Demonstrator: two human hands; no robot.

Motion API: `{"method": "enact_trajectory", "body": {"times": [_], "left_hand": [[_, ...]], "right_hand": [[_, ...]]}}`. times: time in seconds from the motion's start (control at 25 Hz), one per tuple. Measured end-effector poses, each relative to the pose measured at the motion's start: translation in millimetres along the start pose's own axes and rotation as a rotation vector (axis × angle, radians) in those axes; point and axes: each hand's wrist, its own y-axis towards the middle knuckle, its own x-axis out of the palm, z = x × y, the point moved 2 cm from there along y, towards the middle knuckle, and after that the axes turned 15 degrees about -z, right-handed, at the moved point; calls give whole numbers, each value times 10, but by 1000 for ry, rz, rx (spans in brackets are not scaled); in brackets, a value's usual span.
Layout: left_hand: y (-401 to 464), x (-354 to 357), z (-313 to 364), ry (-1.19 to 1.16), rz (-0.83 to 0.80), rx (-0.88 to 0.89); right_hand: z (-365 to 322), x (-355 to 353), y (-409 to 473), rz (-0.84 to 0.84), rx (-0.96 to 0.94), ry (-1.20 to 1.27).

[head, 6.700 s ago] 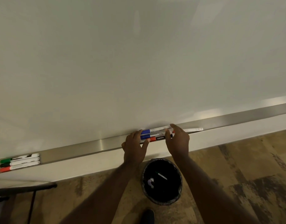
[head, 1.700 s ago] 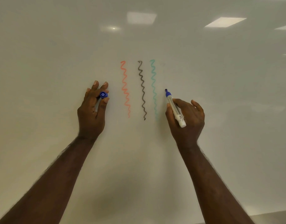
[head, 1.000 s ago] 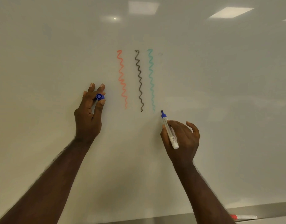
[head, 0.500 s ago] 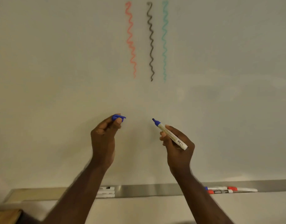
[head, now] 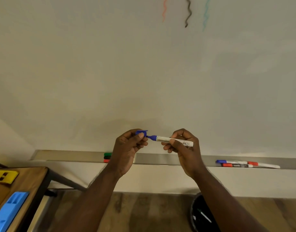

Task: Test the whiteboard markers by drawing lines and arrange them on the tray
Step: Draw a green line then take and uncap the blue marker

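My right hand (head: 182,148) grips a white-barrelled blue marker (head: 172,140), held level with its tip pointing left. My left hand (head: 128,146) pinches the blue cap (head: 141,132), and the marker's tip sits right at the cap's mouth. Both hands hover in front of the whiteboard (head: 143,72), just above the metal tray (head: 160,159). Green, black and red marker ends (head: 107,157) show on the tray behind my left wrist. Several more markers (head: 244,164) lie on the tray at the right. Red, black and green wavy lines (head: 187,12) mark the board's top.
A wooden table (head: 26,183) stands at the lower left with a yellow piece (head: 5,175) and a blue piece (head: 10,211) on it. A black waste bin (head: 200,215) sits on the floor under my right arm.
The view has tipped downward. Both hands dropped and came together, bringing the marker's tip to the cap. No blue line appeared on the board.
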Motion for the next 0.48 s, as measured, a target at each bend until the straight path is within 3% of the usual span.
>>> {"method": "enact_trajectory", "body": {"times": [0.48], "left_hand": [[-129,-214,-209,7,16,-82]], "right_hand": [[204,102,-13,-49,65,-85]]}}
